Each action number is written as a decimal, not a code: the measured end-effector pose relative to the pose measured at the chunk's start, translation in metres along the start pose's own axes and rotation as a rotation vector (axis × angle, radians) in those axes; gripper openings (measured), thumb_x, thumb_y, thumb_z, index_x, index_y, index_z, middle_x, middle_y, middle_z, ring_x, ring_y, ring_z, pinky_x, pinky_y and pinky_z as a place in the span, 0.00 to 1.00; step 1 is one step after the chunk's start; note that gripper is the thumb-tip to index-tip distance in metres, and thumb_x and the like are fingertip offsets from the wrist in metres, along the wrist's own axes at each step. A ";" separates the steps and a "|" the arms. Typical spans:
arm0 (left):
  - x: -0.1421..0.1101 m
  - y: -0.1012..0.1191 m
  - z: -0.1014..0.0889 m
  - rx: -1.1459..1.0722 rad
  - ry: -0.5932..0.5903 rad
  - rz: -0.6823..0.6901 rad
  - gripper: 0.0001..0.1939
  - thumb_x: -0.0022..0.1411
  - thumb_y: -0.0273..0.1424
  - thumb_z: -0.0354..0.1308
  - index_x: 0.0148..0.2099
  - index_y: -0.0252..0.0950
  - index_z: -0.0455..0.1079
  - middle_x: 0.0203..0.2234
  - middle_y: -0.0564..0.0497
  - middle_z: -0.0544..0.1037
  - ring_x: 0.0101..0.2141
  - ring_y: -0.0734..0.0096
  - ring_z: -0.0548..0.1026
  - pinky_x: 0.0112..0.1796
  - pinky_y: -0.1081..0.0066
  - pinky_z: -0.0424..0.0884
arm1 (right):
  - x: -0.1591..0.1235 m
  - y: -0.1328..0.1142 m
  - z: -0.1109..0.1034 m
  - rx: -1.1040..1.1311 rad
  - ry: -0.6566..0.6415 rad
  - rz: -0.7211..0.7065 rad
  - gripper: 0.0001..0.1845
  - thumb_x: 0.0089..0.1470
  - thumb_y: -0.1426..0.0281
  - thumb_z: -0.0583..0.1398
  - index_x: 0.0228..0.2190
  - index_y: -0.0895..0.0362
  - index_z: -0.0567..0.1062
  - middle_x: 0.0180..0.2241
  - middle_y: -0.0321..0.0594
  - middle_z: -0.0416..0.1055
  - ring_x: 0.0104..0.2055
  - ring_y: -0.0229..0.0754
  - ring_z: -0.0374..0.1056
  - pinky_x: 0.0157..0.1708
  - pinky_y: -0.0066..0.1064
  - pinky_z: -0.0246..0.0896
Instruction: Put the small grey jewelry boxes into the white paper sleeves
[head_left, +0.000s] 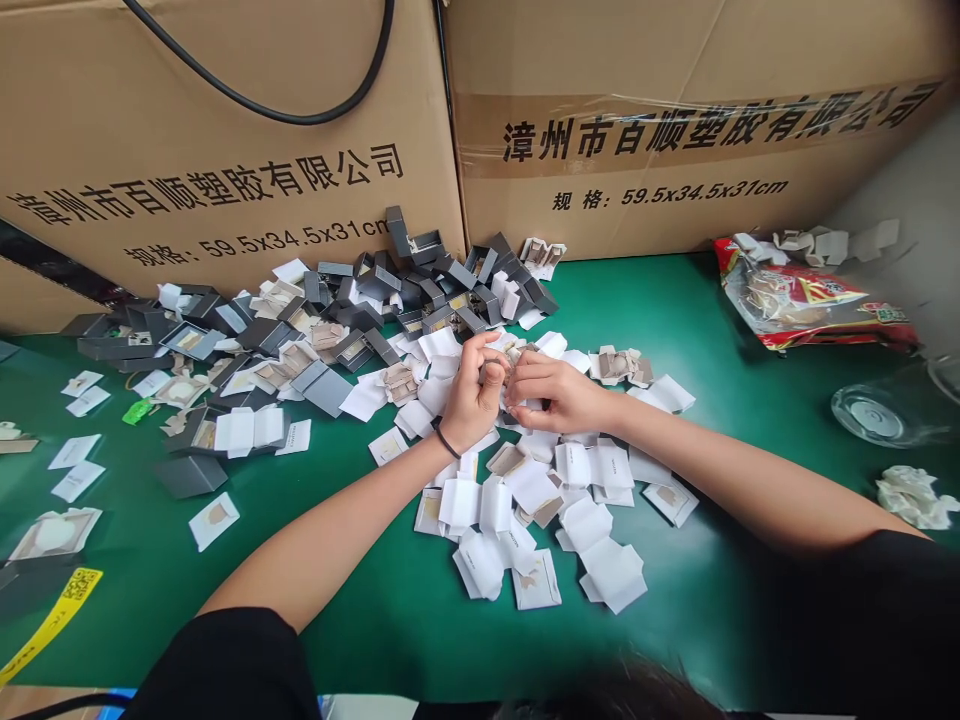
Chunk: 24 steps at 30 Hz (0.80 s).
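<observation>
White folded card inserts (615, 575) — spread in a loose, overlapping heap on the green bench (360, 605), around and below both hands, with dark grey boxes (326, 388) piled behind and to the left, several standing open. Step in hand, by the look of it: close two-handed work on something small, just above the far part of the heap. On the left hand (472, 400), fingers curled, with the thumb near the forefinger; on the right hand (559, 393), fingers bent inward and partly closed, touching the left or nearly so. Cannot tell what, if anything, lies in either grip — too well hidden between the hands. For a next move, would call for light fingertip pressure, one hand steadying and the other working, without creasing thin card or dragging wrists through loose pieces. Well apart at right: a red snack packet (810, 290) and crumpled tissue (915, 497).
</observation>
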<state>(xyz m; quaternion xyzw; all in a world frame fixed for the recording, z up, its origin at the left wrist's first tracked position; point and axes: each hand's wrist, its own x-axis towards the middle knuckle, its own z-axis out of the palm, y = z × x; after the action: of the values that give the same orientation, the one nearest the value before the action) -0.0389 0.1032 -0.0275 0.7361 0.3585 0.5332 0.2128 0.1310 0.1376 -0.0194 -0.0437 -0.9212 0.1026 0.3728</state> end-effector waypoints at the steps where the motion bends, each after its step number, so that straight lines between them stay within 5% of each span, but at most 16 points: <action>1: 0.000 0.000 0.000 0.003 -0.003 0.003 0.26 0.68 0.48 0.37 0.55 0.31 0.52 0.33 0.47 0.67 0.35 0.75 0.68 0.43 0.70 0.66 | 0.000 -0.001 0.000 -0.010 0.007 -0.010 0.06 0.55 0.72 0.56 0.27 0.60 0.68 0.27 0.41 0.67 0.35 0.39 0.56 0.39 0.32 0.56; 10: -0.003 0.001 0.000 0.001 -0.009 0.027 0.26 0.68 0.47 0.38 0.56 0.30 0.52 0.33 0.47 0.67 0.35 0.75 0.68 0.43 0.71 0.66 | -0.001 -0.006 0.001 -0.108 -0.014 -0.038 0.06 0.56 0.70 0.56 0.30 0.59 0.71 0.29 0.41 0.70 0.39 0.41 0.61 0.40 0.35 0.59; 15: 0.002 0.003 -0.006 0.011 0.140 0.170 0.22 0.69 0.46 0.38 0.53 0.32 0.54 0.33 0.47 0.66 0.35 0.74 0.68 0.42 0.69 0.66 | -0.002 -0.007 0.002 0.107 0.175 0.208 0.12 0.58 0.67 0.56 0.43 0.59 0.70 0.44 0.46 0.69 0.47 0.42 0.63 0.48 0.37 0.59; 18: 0.004 0.007 -0.007 0.060 0.185 0.254 0.22 0.69 0.46 0.37 0.53 0.34 0.54 0.34 0.47 0.65 0.36 0.72 0.67 0.44 0.67 0.66 | -0.002 -0.006 0.004 0.049 0.157 0.264 0.23 0.55 0.61 0.60 0.48 0.60 0.65 0.46 0.48 0.67 0.48 0.44 0.64 0.46 0.36 0.61; 24: 0.002 0.007 -0.008 -0.023 0.092 0.159 0.31 0.65 0.52 0.41 0.59 0.32 0.48 0.47 0.37 0.65 0.46 0.66 0.68 0.50 0.61 0.64 | -0.006 -0.005 0.009 -0.006 0.253 0.316 0.25 0.53 0.66 0.60 0.51 0.59 0.63 0.50 0.46 0.67 0.49 0.42 0.66 0.45 0.31 0.63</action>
<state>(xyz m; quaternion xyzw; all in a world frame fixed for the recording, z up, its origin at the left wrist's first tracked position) -0.0443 0.0999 -0.0184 0.7344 0.3020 0.5859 0.1616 0.1288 0.1300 -0.0287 -0.2013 -0.8491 0.1510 0.4645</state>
